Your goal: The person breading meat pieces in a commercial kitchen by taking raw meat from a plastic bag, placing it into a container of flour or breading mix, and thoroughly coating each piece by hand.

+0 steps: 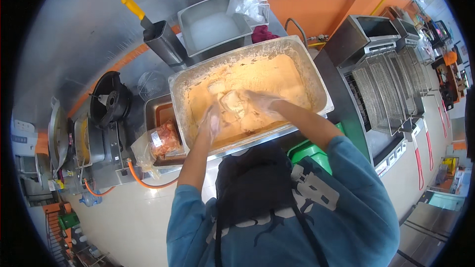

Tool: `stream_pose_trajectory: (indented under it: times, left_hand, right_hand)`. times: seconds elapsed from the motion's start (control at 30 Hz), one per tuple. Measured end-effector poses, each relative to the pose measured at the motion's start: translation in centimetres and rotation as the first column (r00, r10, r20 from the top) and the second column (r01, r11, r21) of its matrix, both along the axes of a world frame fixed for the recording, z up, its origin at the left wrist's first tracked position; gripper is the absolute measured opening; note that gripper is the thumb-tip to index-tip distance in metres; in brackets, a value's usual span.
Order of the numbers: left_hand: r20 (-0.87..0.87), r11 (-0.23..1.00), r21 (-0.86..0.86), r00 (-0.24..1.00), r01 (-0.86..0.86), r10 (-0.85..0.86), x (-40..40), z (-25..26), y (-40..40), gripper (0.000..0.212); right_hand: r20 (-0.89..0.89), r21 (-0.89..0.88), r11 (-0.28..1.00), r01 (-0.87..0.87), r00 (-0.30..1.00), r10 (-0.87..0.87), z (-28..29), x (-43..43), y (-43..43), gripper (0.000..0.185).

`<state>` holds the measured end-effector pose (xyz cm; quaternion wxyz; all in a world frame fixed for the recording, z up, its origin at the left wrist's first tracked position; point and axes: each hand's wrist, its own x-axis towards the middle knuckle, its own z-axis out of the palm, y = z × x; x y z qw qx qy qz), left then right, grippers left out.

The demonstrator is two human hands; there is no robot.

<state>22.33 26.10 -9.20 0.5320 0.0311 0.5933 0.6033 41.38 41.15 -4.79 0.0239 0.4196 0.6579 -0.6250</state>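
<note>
A large rectangular metal pan (313, 59) lies before me, with orange-tinted breading flour (265, 70) spread inside it. Several flour-coated pieces (234, 103) are gathered near the middle, probably meat, though the coating hides what they are. My left hand (210, 120), in a clear plastic glove, is at the left of these pieces, low in the pan. From the right, my right hand (264, 102), gloved too, reaches against the pieces and looks blurred. Whether the fingers of either hand close on a piece cannot be made out.
Left of the pan, a bag of raw meat (165, 139) rests on a metal tray (157, 104). Behind stand a knife holder (163, 40) with a yellow-handled knife (133, 7) and a pan of whitish content (185, 26). Fryer baskets (386, 89) are at the right; a green plastic bin (313, 155) is below.
</note>
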Motion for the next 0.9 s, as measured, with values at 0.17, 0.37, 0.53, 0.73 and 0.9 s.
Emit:
stream_pose_trajectory:
  times: [0.17, 0.37, 0.53, 0.73, 0.9]
  left_hand:
    - [-0.019, 0.975, 0.078, 0.978, 0.206, -0.206, -0.1, 3.2, 3.8, 0.055]
    - [-0.147, 0.797, -0.377, 0.819, 0.472, -0.554, -4.3, -0.3, -0.9, 0.044]
    - [-0.092, 0.921, -0.211, 0.932, 0.326, -0.351, 1.3, -2.9, 0.1, 0.047]
    - [-0.407, 0.925, -0.255, 0.837, 0.28, -0.366, 0.0, 3.8, 0.2, 0.037]
    - [-0.264, 0.61, -0.521, 0.567, 0.597, -0.78, -1.2, 1.3, -0.4, 0.034]
  right_hand:
    - [-0.182, -0.129, 0.976, 0.174, 0.964, -0.196, -2.8, -3.9, 1.5, 0.064]
    - [0.349, -0.043, 0.953, -0.301, 0.889, 0.297, 6.9, 3.0, 2.3, 0.065]
    - [0.036, -0.073, 0.968, -0.239, 0.97, 0.242, -0.5, -1.8, -2.0, 0.052]
    - [-0.164, -0.003, 0.995, -0.102, 0.981, 0.1, 0.4, -0.7, 1.1, 0.036]
    - [0.368, 0.799, 0.046, -0.6, 0.548, 0.752, -8.1, 2.8, 1.3, 0.022]
